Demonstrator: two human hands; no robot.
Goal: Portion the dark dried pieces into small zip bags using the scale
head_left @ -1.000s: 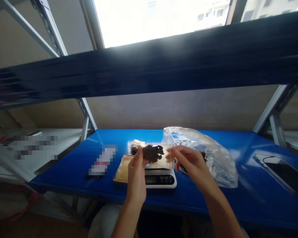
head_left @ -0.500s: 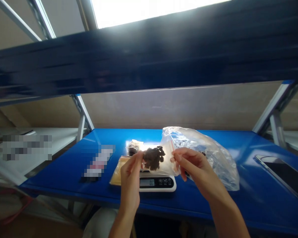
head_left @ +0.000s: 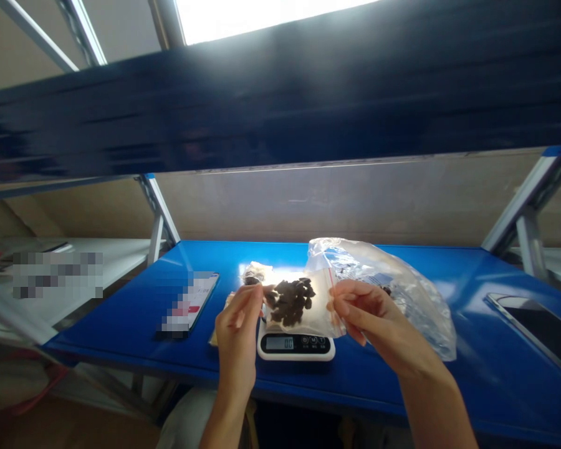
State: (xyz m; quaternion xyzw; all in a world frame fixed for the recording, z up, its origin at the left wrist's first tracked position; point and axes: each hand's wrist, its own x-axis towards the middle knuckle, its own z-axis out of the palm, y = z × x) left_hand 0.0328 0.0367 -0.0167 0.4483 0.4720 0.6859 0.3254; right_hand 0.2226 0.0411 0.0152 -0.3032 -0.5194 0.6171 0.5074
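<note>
Between my two hands a small clear zip bag (head_left: 321, 315) is stretched out sideways, with dark brown flat pieces (head_left: 292, 302) bunched toward its left end. My left hand (head_left: 239, 321) pinches the bag's left end. At the red-striped zip end, my right hand (head_left: 367, 312) grips it between thumb and fingers. Below the bag stands a white digital scale (head_left: 297, 357), its display reading about 0.0 and its pan mostly hidden. A large clear plastic bag (head_left: 416, 293) with dark pieces inside lies behind my right hand.
A phone (head_left: 196, 299) with a lit screen lies at left, another dark-screened phone (head_left: 537, 327) at right. Behind my left hand are a small filled bag (head_left: 257, 272) and a yellowish packet (head_left: 213, 338), partly covered. A blue shelf beam (head_left: 280, 118) spans above the blue table (head_left: 135, 312).
The small bag is now flatter and more spread out, with its pieces more loosely scattered. My left hand has shifted slightly left, covering more of the yellowish packet.
</note>
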